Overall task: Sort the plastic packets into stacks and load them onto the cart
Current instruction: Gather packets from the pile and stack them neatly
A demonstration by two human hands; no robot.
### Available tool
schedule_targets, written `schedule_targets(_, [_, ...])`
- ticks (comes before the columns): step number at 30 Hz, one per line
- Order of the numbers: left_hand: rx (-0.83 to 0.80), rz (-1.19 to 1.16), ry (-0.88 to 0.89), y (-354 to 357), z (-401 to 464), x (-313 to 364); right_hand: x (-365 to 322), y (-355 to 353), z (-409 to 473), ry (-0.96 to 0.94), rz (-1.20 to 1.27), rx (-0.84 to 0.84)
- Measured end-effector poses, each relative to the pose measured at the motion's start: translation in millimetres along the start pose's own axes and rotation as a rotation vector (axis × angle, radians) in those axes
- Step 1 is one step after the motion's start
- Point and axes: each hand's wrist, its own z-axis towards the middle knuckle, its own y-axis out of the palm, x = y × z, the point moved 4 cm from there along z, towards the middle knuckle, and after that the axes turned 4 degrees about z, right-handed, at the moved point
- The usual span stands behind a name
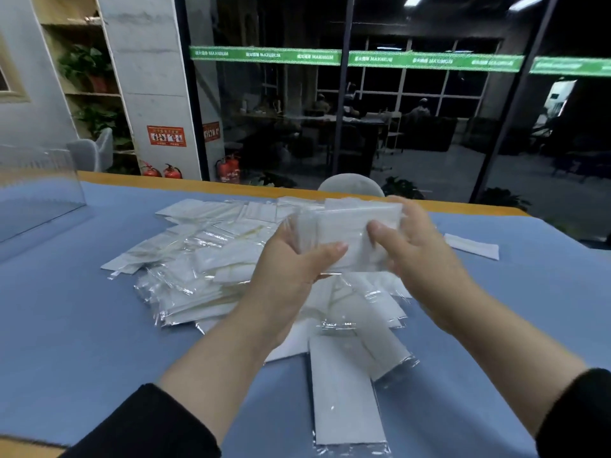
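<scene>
I hold a stack of white plastic packets (pixel 350 226) up above the table with both hands. My left hand (pixel 291 269) grips its left and lower edge, thumb laid across the front. My right hand (pixel 410 239) grips the right side, thumb on the front face. Below lies a loose pile of clear-wrapped white packets (pixel 205 266) spread over the blue table cover (pixel 66 319). A single long packet (pixel 347 391) lies nearest me. One separate packet (pixel 472 246) rests to the right. No cart is in view.
A clear acrylic panel (pixel 36 193) stands at the table's far left. The table's wooden far edge (pixel 198 184) runs along a glass wall. A pale chair back (pixel 350 186) rises behind the table. Red fire extinguishers (pixel 172 171) stand on the floor beyond.
</scene>
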Motion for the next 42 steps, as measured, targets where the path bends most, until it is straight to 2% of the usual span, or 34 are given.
schedule_targets(2, [0.001, 0.033, -0.004, -2, -5, -1, 4, 13, -4, 0.053, 0.136, -0.095])
schedule_targets(4, [0.086, 0.078, 0.018, -15, -6, 1, 1, 19, -4, -0.009, 0.064, -0.116])
schedule_targets(7, [0.372, 0.091, 0.065, -53, -3, 6, -2, 20, -2, -0.102, -0.25, -0.08])
schedule_targets(8, [0.447, 0.069, 0.081, -64, -1, 8, -1, 22, -4, -0.126, -0.407, -0.12])
schedule_targets(11, [0.552, 0.07, 0.148, -76, -1, 12, 11, 46, -15, -0.065, -0.816, -0.439])
schedule_targets(13, [0.554, 0.1, 0.169, -76, -2, 10, 21, 62, -18, -0.033, -0.946, -0.516])
schedule_targets(17, [0.526, 0.134, 0.185, -74, -1, 8, 27, 74, -9, -0.158, -1.08, -0.34])
schedule_targets(20, [0.508, 0.13, 0.176, -74, 0, 7, 16, 62, -13, -0.179, -0.973, -0.223])
schedule_targets(24, [0.491, 0.128, 0.181, -71, -2, 7, -9, 32, -39, -0.346, -0.852, -0.121])
schedule_targets(27, [0.454, 0.149, 0.197, -64, -7, 11, -17, 20, -79, -0.547, -0.871, -0.186])
schedule_targets(29, [0.43, 0.165, 0.207, -57, -14, 16, -4, 16, -104, -0.577, -0.941, -0.299])
schedule_targets(32, [0.396, 0.183, 0.208, -52, -32, 21, 16, 15, -128, -0.427, -0.979, -0.562])
schedule_targets(34, [0.37, 0.205, 0.204, -51, -46, 19, 18, 13, -133, -0.294, -0.965, -0.65])
schedule_targets(37, [0.352, 0.253, 0.203, -52, -67, 13, 13, 11, -131, -0.157, -0.972, -0.66])
schedule_targets(42, [0.361, 0.276, 0.176, -56, -91, 1, -2, 20, -128, -0.083, -1.047, -0.69])
